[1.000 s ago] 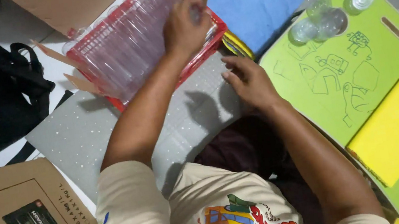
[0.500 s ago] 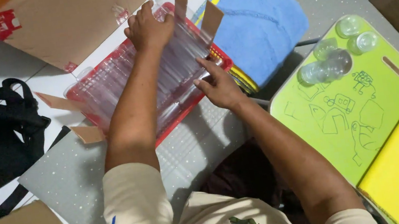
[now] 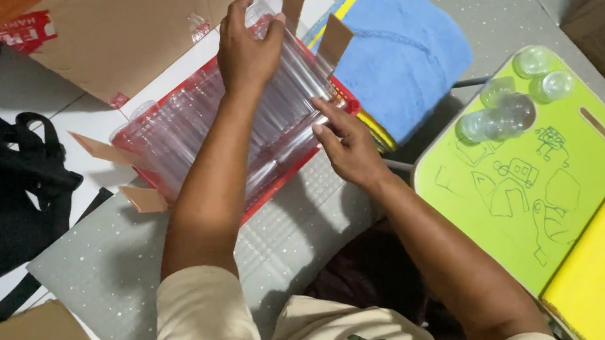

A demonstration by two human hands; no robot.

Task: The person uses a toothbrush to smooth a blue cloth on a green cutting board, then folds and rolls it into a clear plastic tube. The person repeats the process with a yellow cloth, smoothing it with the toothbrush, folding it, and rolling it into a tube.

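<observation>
Left hand point(image 3: 246, 48) grips far end of a clear plastic tube pack point(image 3: 233, 128) w/ red edging, lying on the grey mat point(image 3: 97, 278). Right hand point(image 3: 346, 144), fingers pressed together, pushes on its near-right edge. Brown cardboard box point(image 3: 133, 28) w/ red label beyond; blue towel point(image 3: 404, 53) just right.

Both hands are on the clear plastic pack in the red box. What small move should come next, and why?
Probably a gentle lift of the far end first. The left hand grips the far edge of the clear plastic pack, while the right hand only presses its near corner with fingertips. The pack sits snug in the red box, so tilting it may free it.
</observation>
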